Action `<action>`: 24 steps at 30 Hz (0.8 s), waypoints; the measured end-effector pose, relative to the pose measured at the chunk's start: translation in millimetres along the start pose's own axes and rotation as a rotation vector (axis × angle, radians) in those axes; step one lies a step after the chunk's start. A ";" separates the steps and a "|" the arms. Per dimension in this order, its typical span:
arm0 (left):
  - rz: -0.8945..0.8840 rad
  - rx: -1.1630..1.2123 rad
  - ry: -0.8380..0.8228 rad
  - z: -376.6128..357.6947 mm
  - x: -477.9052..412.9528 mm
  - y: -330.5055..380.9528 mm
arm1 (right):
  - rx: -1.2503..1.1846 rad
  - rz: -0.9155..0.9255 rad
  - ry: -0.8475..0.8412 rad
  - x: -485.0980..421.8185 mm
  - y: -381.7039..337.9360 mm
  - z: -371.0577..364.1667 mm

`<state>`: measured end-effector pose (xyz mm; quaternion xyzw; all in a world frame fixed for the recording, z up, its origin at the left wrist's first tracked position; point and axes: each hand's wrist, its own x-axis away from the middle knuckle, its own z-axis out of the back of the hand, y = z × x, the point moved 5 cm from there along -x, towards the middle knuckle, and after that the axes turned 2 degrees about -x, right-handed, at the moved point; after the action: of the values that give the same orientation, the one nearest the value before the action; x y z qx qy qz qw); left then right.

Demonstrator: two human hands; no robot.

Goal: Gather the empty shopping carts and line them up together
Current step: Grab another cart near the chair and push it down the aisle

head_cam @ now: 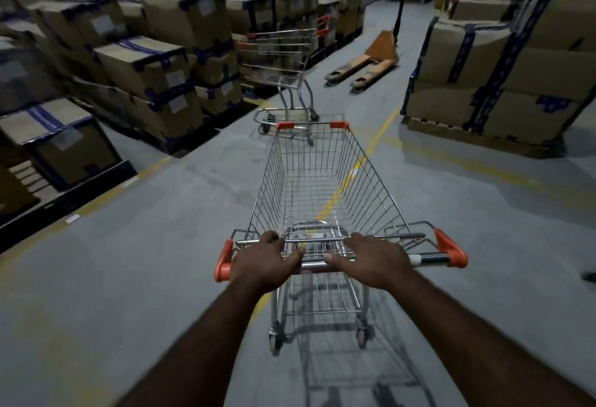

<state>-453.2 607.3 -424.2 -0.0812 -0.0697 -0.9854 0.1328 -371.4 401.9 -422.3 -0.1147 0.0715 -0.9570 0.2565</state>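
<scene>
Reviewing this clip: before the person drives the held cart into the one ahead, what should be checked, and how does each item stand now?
1. Grip: left hand and right hand both hold the handle bar: ok.
2. Held cart is empty: ok.
3. Cart ahead looks empty: ok.
4. Line-up: the cart ahead stands angled across the held cart's nose, not in line with it: not ok.
5. Pallet jack lies off to the right, apart from both carts: ok.
6. Wheels of the cart ahead roll freely: cannot tell.
</scene>
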 end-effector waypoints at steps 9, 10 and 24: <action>0.028 0.007 0.024 30.6 -161.7 10.8 | 0.007 -0.020 0.004 -148.6 37.8 57.1; 0.032 0.004 0.026 34.9 -181.0 13.3 | 0.005 -0.025 0.006 -169.6 44.9 60.9; 0.211 0.035 0.014 74.6 -419.0 24.4 | 0.038 0.152 -0.057 -435.6 113.6 118.0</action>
<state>-37.3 700.8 -423.4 -0.0789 -0.0769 -0.9651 0.2376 79.5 516.2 -410.5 -0.1312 0.0546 -0.9324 0.3324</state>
